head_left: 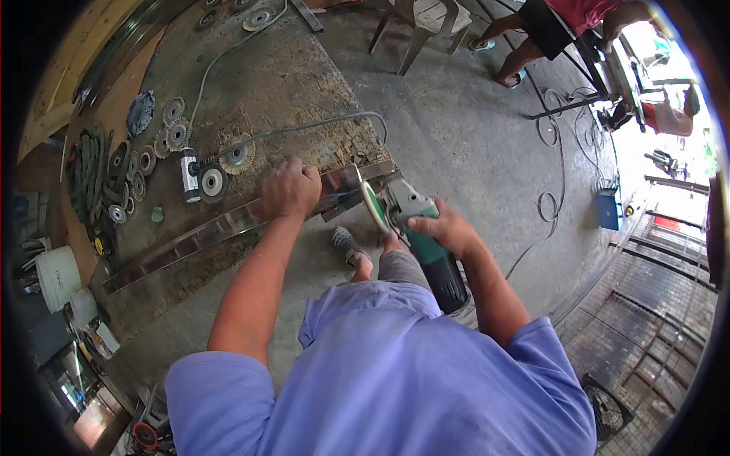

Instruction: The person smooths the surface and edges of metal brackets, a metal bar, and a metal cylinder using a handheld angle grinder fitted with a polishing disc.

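Note:
A long, shiny metal bar lies along the front edge of the worn workbench. My left hand presses down on it with the fingers curled over, near its right end. In my right hand is a green and black angle grinder, gripped around its body. Its flat round disc stands on edge right at the bar's right end. Behind my left hand lie a flap disc and a small tool with a black and white body.
Several abrasive discs and a coiled dark strap lie on the bench's left side. A grey cord crosses the bench. A white bucket stands at left. Beyond are a plastic chair, another person and floor cables.

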